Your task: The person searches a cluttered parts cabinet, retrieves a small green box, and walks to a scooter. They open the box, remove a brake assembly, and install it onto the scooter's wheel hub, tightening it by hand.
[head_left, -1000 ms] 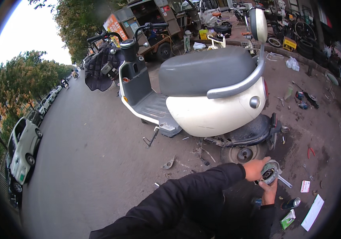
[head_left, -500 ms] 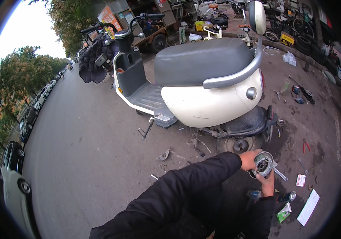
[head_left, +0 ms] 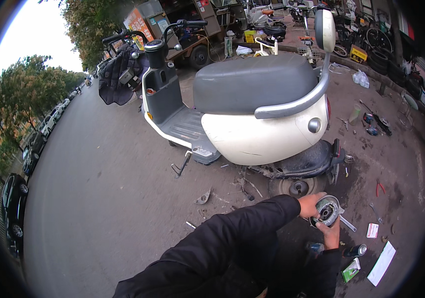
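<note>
Both my hands hold a round, greyish metal drum brake [head_left: 327,209] in front of me, just right of the scooter's rear wheel. My left hand [head_left: 310,205] grips its left rim, fingers curled behind. Around the lower right edge closes my right hand [head_left: 330,234]. A silver flat bar [head_left: 348,223] sticks out beside the drum brake toward the lower right; whether it is joined to it I cannot tell. The white scooter [head_left: 262,139] stands beyond, its rear wheel [head_left: 286,186] low under the black mudguard [head_left: 306,159]. My fingertips behind the drum brake are hidden.
Red-handled pliers [head_left: 380,188], a spanner [head_left: 376,212], a small red-white box [head_left: 372,230], a spray can [head_left: 355,251], a green-white packet [head_left: 351,270] and a white strip [head_left: 382,263] lie to the right. A metal bracket [head_left: 203,196] lies left. A road with parked cars [head_left: 15,206] runs along the left.
My view has shifted slightly, so the scooter sits a little lower in the picture. Both hands keep their hold on the drum brake, which has barely moved.
</note>
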Demonstrator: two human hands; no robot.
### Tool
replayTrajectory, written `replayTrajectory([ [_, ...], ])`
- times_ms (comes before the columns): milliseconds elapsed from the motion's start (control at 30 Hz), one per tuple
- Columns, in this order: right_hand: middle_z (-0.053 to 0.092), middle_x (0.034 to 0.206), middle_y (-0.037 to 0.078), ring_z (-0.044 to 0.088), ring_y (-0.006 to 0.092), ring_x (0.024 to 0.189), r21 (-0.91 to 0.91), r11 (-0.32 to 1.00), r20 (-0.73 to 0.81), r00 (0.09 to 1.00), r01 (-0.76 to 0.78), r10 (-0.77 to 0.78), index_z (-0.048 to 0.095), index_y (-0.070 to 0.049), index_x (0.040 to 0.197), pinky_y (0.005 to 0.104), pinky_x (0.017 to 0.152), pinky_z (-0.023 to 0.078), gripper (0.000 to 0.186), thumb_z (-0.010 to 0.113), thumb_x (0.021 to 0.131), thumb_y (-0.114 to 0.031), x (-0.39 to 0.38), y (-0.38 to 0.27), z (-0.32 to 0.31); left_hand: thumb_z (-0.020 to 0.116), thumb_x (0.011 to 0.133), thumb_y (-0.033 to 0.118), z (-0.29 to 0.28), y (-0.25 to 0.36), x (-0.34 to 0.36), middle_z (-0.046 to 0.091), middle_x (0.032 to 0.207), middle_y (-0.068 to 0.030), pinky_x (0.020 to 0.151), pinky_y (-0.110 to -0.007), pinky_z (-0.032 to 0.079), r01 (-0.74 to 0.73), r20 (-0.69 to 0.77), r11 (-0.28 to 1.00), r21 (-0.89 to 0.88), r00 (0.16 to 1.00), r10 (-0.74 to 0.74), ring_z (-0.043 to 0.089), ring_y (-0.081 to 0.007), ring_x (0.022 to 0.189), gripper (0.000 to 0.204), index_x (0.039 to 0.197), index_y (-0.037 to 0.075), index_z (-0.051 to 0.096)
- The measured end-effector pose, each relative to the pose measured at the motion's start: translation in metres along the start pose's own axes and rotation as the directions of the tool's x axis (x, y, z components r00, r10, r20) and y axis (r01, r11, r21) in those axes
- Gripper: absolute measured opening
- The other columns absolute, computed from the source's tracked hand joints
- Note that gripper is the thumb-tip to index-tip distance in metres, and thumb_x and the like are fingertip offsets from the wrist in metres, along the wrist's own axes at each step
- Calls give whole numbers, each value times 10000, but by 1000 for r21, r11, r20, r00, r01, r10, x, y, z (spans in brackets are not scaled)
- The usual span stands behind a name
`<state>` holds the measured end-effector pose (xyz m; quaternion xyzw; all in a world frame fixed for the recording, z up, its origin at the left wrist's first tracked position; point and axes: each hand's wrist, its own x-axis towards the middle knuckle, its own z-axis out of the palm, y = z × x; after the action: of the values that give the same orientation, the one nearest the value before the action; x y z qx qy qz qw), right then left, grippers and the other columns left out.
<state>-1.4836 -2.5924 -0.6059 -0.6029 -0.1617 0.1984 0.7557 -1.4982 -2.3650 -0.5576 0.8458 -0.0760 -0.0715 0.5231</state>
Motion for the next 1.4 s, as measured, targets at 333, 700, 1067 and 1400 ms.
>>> replayTrajectory([
  [333, 598, 1378, 99, 597, 232, 1270, -80, 995, -94, 994, 56, -63, 414, -21, 1522, 385, 1136, 460, 895, 800, 721, 71, 2, 2, 11, 829, 755, 120, -5, -2, 2, 655, 1371, -282, 1088, -428, 502, -17, 27, 999, 46, 1000, 16, 637, -410, 1293, 955, 1590, 2, 380],
  [700, 642, 1401, 76, 632, 230, 1266, 318, 945, 17, 998, -70, 69, 496, -23, 1509, 392, 1121, 476, 763, 847, 846, -162, -13, 3, -4, 856, 854, 376, -87, 79, -79, 744, 1118, -254, 895, -448, 562, -147, 133, 979, 143, 983, 128, 735, -399, 1037, 785, 1449, -22, 534],
  [1067, 555, 1240, 78, 514, 209, 1074, 479, 877, 146, 988, -34, -41, 528, -26, 1403, 363, 933, 423, 677, 828, 918, -390, 76, -73, -36, 598, 1065, 191, -480, -9, -225, 735, 1107, -182, 764, -356, 628, -160, -890, 953, -256, 423, -168, 762, -245, 839, 523, 1535, -10, 491],
  [1400, 649, 1204, 52, 574, 177, 993, 284, 958, -269, 962, 27, 53, 452, -67, 1559, 339, 836, 450, 739, 741, 977, -417, 80, -109, -10, 604, 926, 174, -720, -88, -205, 490, 1545, -262, 1066, -484, 533, 963, -992, 250, 101, 117, -49, 630, -411, 1309, 800, 1674, 280, 342],
])
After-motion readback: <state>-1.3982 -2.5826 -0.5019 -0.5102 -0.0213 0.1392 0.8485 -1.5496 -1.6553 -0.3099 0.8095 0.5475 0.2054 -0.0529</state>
